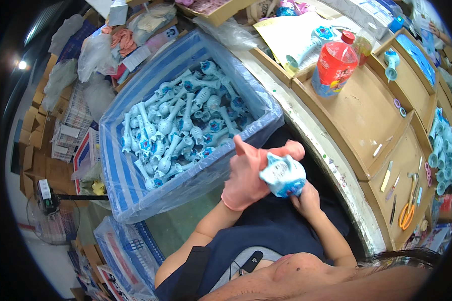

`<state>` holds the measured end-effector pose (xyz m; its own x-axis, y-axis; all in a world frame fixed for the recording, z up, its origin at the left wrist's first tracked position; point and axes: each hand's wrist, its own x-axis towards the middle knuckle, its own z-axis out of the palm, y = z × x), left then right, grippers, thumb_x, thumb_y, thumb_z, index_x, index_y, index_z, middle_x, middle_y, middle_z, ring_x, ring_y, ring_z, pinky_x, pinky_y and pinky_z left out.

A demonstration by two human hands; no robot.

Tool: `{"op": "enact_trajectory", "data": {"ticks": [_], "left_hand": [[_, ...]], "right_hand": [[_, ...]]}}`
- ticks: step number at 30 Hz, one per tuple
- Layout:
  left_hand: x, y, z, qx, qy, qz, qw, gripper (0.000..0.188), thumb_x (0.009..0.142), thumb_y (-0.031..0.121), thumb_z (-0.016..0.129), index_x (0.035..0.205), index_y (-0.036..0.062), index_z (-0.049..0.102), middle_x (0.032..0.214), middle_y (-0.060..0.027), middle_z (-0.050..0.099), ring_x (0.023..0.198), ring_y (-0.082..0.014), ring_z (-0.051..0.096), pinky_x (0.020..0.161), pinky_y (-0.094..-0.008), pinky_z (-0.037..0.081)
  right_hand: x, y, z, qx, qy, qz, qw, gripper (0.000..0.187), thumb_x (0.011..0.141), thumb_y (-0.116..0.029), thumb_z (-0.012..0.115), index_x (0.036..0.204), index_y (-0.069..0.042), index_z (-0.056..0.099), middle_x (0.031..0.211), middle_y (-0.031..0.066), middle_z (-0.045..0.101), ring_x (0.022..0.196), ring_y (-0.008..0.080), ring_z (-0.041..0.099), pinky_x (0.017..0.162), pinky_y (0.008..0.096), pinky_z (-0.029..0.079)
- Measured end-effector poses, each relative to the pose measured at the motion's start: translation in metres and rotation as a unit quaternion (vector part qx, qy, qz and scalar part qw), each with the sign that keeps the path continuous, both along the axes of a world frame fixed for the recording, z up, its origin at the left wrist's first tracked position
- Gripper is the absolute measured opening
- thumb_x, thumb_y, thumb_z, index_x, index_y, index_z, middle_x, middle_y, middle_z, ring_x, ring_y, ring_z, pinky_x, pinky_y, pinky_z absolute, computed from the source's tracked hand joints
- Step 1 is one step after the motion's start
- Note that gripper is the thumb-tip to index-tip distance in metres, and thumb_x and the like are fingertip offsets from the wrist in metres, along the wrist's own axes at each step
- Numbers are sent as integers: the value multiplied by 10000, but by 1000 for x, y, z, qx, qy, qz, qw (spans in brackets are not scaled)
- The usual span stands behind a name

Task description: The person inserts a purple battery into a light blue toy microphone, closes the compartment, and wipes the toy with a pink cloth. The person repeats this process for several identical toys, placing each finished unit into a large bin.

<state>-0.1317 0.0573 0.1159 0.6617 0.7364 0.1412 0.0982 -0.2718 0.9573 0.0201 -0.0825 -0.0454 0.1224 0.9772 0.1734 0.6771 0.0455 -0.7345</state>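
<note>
Blue piece aims broad end at camera; long axis foreshortened; right hand pinches it; left hand, grip: cannot tell.

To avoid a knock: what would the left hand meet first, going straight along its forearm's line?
Probably the pale table edge, up and right of the pink-covered left hand, though depth is unclear.

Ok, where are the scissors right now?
Lower right of the head view, in the cardboard tray: the scissors lie between a thin black tool and a light blue stick.
</note>
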Motion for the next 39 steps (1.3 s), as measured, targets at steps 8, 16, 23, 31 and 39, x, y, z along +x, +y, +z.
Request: {"op": "enact_trajectory", "data": {"ticks": [8, 16, 23, 31, 39], "left_hand": [[9, -17, 28, -178, -52, -110, 977, 571, 955, 414, 320, 1227, 15, 625, 1170, -35, 646, 1142, -188, 587, 1090, -402, 235], [2, -26, 38, -29, -19, -70, 997, 516, 922, 356, 320, 1113, -37, 595, 1145, -85, 558, 1061, -190, 538, 1010, -289, 337], [10, -22, 11, -248, -245, -7, 937, 477, 998, 372, 391, 901, -52, 587, 963, -136, 668, 927, -230, 622, 966, -372, 470], [-10, -1, 6, 154, -12, 22, 988, 110, 971, 33, 526, 895, -33, 479, 942, -182, 657, 884, -228, 678, 829, -381, 572], [-5, -3, -15, -368, -322, -24, 872, 298, 1069, 309, 383, 952, 50, 472, 1029, -80, 580, 892, -145, 548, 904, -327, 457]], "right_hand": [[-8, 47, -108, 56, 234, -56, 969, 333, 740, -177, 746, 1044, -108, 627, 995, 114, 654, 935, 320, 637, 805, 419, 518], [1, 40, -78, 119, 109, -62, 985, 383, 726, -145, 740, 1048, -106, 536, 969, 118, 615, 898, 345, 615, 772, 434, 510], [4, 24, -15, 196, -116, -81, 970, 388, 751, -81, 702, 1061, -72, 469, 919, 146, 577, 822, 352, 592, 756, 445, 495], [7, 7, 25, 121, -157, -26, 980, 341, 733, -89, 729, 997, -57, 516, 810, 120, 585, 697, 321, 598, 626, 408, 498], [-4, -12, 44, -152, 231, 190, 942, 342, 826, -213, 721, 1066, -56, 534, 920, 190, 672, 845, 392, 671, 737, 421, 536]]}}
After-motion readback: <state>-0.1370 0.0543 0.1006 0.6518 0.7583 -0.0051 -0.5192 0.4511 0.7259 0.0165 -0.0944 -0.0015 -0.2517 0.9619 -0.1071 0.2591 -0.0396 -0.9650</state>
